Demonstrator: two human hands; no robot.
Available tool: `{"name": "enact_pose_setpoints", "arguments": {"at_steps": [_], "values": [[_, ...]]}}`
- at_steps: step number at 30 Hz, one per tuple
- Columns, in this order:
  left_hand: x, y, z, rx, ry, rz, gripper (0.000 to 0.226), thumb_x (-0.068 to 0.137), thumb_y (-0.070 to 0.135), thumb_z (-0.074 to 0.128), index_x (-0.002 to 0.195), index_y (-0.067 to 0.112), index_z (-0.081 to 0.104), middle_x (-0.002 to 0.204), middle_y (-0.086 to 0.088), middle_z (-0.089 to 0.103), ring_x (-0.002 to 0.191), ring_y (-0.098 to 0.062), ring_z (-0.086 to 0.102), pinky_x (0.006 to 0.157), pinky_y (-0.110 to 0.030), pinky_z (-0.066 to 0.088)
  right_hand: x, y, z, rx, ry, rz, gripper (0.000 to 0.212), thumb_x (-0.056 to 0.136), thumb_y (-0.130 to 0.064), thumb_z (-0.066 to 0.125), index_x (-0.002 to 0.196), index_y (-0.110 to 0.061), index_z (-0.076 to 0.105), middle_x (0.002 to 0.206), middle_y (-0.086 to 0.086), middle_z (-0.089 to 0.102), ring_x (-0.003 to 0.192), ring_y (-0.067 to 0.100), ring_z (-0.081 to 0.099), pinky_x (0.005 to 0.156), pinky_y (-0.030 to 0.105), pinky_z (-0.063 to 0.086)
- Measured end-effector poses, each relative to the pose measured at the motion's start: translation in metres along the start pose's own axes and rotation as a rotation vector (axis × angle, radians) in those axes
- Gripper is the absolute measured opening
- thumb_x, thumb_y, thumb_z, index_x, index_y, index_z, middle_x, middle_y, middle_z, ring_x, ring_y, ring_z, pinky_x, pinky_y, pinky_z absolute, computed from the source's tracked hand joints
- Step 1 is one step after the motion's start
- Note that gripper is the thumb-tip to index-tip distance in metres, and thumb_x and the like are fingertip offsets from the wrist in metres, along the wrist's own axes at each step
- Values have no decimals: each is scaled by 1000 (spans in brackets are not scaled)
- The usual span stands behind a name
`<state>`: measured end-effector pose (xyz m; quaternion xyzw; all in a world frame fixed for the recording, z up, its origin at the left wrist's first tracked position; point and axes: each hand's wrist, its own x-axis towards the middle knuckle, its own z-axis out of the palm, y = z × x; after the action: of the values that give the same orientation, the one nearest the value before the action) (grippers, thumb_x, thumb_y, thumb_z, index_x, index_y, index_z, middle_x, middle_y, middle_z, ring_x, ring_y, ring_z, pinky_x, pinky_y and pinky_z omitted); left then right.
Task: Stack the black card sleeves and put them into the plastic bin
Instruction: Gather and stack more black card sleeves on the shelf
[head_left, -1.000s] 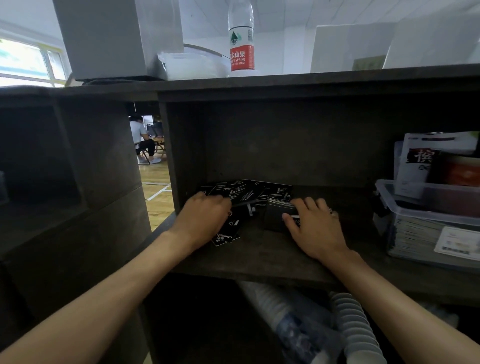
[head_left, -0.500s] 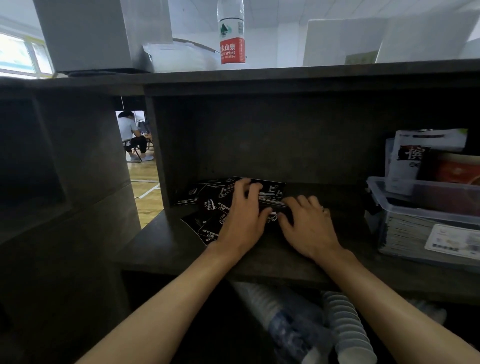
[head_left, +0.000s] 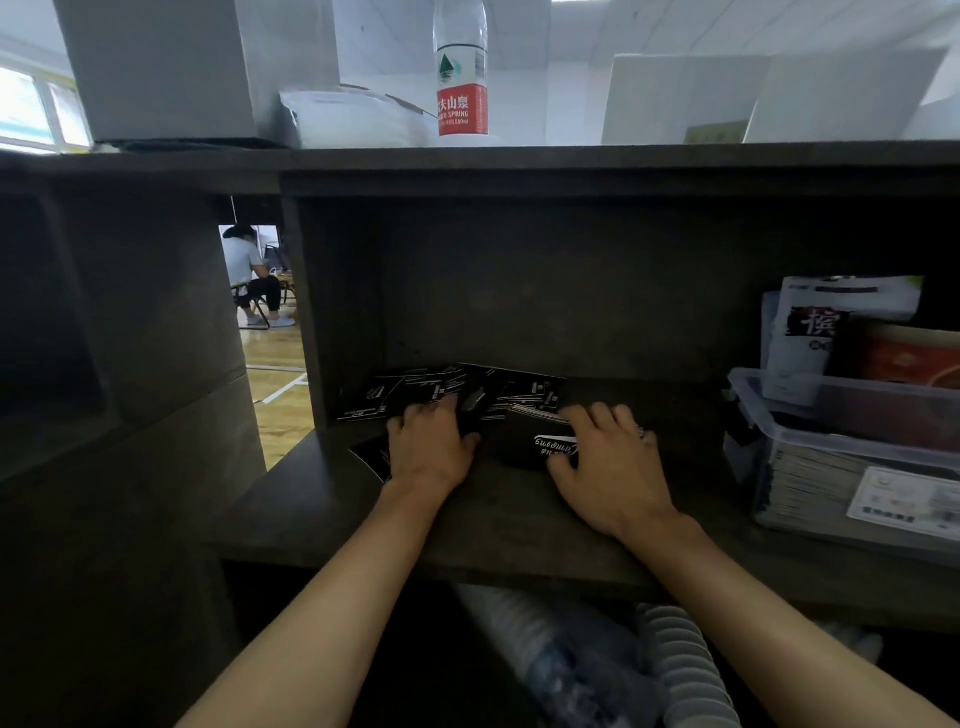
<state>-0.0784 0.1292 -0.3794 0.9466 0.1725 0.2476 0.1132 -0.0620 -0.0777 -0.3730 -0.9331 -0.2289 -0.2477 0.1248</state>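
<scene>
Several black card sleeves (head_left: 511, 392) with white print lie scattered at the back of a dark wooden shelf (head_left: 498, 525). My left hand (head_left: 430, 447) lies palm-down on the left part of the pile, fingers curled over the sleeves. My right hand (head_left: 613, 467) rests on a small stack of sleeves (head_left: 540, 446) whose top one shows white lettering; its thumb touches the stack's near edge. The clear plastic bin (head_left: 852, 415) stands at the right end of the same shelf, lidless, with paper stacks and packets inside.
A water bottle (head_left: 461, 67) and a white box (head_left: 166, 67) stand on the shelf top. Stacked cups in plastic wrap (head_left: 670, 665) lie below. Through the gap at left a person (head_left: 252, 275) sits in the room beyond.
My left hand moved from the left edge of the pile onto it, then drew back left a little. A sleeve with white lettering now shows beside my right hand.
</scene>
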Motion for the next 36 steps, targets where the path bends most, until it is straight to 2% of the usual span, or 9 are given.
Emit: {"name": "enact_pose_setpoints", "arguments": {"at_steps": [6,9,12,17,21,25,27,33,36], "values": [[-8,7,-9,132,269,96,21,96,21,51,112,20,63,94,-5,69,103,-24,53,90,-39,34,10,13,-5,-30,-3,85,51,88,-51,53,133,-28,46,127,2,51,119,21,43,96,46,42],[-10,10,-16,-217,454,177,35,92,8,56,126,16,53,90,-2,67,90,-20,60,86,-33,39,9,16,-3,-43,5,138,53,90,-50,51,137,-26,44,130,5,50,122,23,42,97,48,42],[-15,11,-16,-765,323,185,70,88,2,64,145,24,29,91,7,62,83,-5,64,78,-18,49,7,13,0,-80,24,140,54,91,-50,50,138,-24,44,131,6,50,122,24,42,96,49,42],[-15,10,-12,-954,175,208,97,87,0,66,153,39,8,92,3,59,83,-7,67,75,-9,50,7,14,1,-78,35,144,52,92,-47,49,138,-22,45,130,7,51,121,25,42,95,50,42],[-18,12,-12,-1007,199,184,85,86,-11,57,152,28,22,91,-2,55,79,-11,67,77,-17,54,6,12,2,-81,46,153,50,92,-46,47,135,-21,47,128,8,52,119,26,43,93,50,42],[-22,18,-13,-619,182,304,56,86,-5,57,134,23,53,94,1,54,83,-12,58,82,-32,54,6,10,0,-107,31,153,50,93,-47,46,135,-20,47,128,9,52,119,27,43,92,50,42],[-23,21,-15,-605,207,296,36,92,2,53,123,18,62,92,2,61,83,-10,62,82,-33,54,5,10,0,-100,33,150,50,93,-46,46,136,-20,46,128,9,52,119,27,43,93,50,42],[-24,20,-18,-736,221,221,16,95,15,58,107,22,65,82,12,63,79,5,60,67,-6,45,7,10,0,-88,39,158,48,94,-44,46,135,-20,48,127,9,53,118,27,45,93,50,42],[-26,20,-21,-750,278,262,10,94,17,62,99,26,60,80,11,58,75,1,57,65,-9,44,7,11,-1,-88,36,164,49,94,-45,46,135,-20,48,127,9,53,118,26,45,93,50,42]]}}
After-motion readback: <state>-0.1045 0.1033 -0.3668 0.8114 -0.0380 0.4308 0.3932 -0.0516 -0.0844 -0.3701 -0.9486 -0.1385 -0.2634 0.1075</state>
